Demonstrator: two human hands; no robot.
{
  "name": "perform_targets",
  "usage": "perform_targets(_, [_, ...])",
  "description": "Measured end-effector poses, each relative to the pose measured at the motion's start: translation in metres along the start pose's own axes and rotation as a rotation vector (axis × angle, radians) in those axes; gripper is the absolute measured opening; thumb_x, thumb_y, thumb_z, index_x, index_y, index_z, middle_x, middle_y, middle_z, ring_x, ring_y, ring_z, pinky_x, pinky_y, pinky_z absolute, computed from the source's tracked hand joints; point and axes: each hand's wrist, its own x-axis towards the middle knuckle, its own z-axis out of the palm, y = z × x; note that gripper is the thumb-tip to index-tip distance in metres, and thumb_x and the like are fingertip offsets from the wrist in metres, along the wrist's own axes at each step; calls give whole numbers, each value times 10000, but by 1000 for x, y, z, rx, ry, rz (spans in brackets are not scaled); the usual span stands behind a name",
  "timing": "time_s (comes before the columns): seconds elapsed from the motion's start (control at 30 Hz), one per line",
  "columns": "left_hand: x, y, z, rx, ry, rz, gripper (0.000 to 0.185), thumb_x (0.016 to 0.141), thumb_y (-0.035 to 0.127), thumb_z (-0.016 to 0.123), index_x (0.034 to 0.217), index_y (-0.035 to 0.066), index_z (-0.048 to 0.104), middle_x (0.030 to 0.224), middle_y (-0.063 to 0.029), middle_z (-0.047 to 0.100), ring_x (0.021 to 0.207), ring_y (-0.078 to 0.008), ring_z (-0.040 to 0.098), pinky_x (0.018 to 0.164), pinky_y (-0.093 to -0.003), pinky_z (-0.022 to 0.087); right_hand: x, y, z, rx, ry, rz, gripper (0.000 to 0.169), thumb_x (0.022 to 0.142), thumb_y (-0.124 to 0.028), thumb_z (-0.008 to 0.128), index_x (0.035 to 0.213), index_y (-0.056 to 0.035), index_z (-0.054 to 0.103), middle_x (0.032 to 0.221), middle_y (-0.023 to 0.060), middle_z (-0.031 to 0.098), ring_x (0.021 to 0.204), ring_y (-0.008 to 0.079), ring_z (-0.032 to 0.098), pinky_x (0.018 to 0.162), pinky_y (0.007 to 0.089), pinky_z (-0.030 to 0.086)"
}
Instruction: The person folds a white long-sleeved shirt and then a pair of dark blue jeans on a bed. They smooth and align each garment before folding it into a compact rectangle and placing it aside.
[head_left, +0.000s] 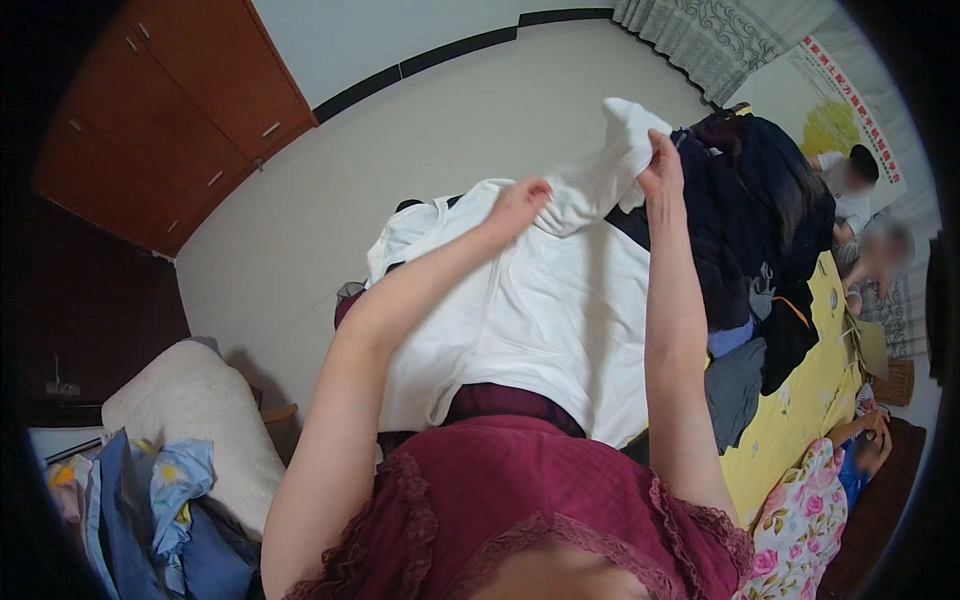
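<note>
A white long-sleeved garment lies spread over my lap, its fabric creased. My right hand grips one of its sleeves near the end, with the thumb pressed on the cloth, and lifts it up and away from me. Beside the base of that raised sleeve is my left hand, its fingers curled close to the fabric; whether they pinch it cannot be told. Dark cloth shows under the garment's edges.
A heap of dark clothes lies on a bed with a yellow sheet to the right. People sit or lie beyond it. At left are a cream-covered seat, blue clothes and a wooden wardrobe.
</note>
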Motion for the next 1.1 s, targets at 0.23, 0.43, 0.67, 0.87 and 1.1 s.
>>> perform_targets(0.23, [72, -24, -41, 295, 81, -102, 387, 796, 59, 530, 1182, 69, 520, 1100, -126, 596, 991, -238, 580, 807, -317, 473, -18, -4, 70, -149, -222, -138, 365, 823, -17, 560, 1182, -25, 494, 1147, 86, 562, 1039, 214, 557, 899, 371, 468])
perform_targets(0.43, [84, -33, -34, -60, -274, -209, 627, 745, -57, 512, 1344, 64, 373, 1201, -128, 529, 1047, -228, 547, 851, -317, 467, -38, 7, 99, -217, -289, -171, 409, 826, -30, 562, 1220, -35, 451, 1158, 71, 550, 1064, 202, 541, 915, 359, 458])
perform_targets(0.67, [90, 15, -23, -138, -359, -376, 669, 702, -123, 412, 1344, 61, 376, 1142, -118, 541, 1003, -210, 556, 826, -308, 488, -53, 4, 101, -277, -309, -166, 459, 827, -47, 572, 1263, -40, 428, 1178, 59, 548, 1077, 191, 535, 938, 349, 437])
perform_targets(0.87, [113, -29, -27, -255, -343, -266, 473, 730, -94, 396, 1143, 58, 570, 1027, -87, 625, 893, -190, 597, 818, -302, 469, -64, 0, 118, -404, -342, -201, 451, 820, -81, 586, 1249, -50, 453, 1155, 52, 565, 1067, 175, 539, 919, 337, 431])
perform_targets(1.1, [128, 2, -81, 300, 46, -213, 189, 706, 19, 546, 863, 80, 632, 740, -82, 644, 713, -160, 614, 604, -314, 471, -72, -1, 110, -394, -341, -176, 487, 819, -148, 590, 1267, -52, 427, 1203, 50, 529, 1130, 179, 487, 949, 347, 387])
